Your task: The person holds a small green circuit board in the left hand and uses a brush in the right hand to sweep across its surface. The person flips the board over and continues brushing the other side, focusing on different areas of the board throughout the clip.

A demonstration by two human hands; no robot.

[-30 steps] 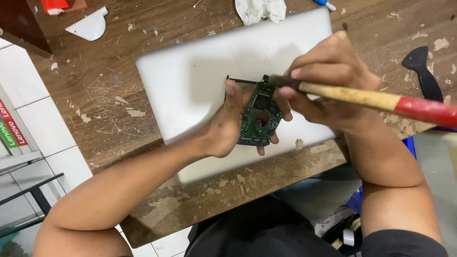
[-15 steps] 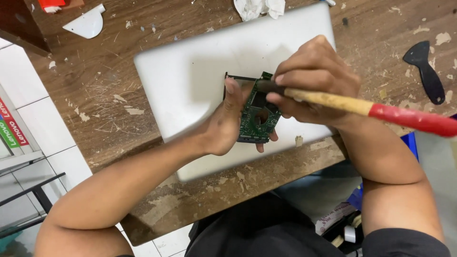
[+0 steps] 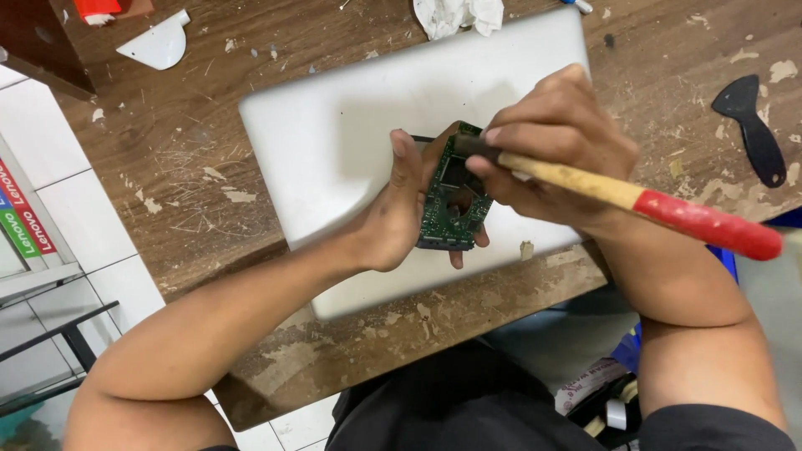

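That green circuit board (image 3: 455,200) looks thin, light, stiff and crackable, so the left hand (image 3: 399,219) pinches it by its edges above the white laptop (image 3: 334,150) while the right hand (image 3: 555,138) is clenched on the wooden-handled tool (image 3: 618,194), tip touching the board's top.

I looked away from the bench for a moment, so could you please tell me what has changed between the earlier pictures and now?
The right hand has slid its brush, with a wooden and red handle, leftward, so the head now sits over the green circuit board instead of its upper edge. Nothing was picked up or released. The left hand still grips the board above the white laptop, and the black scraper stays put.
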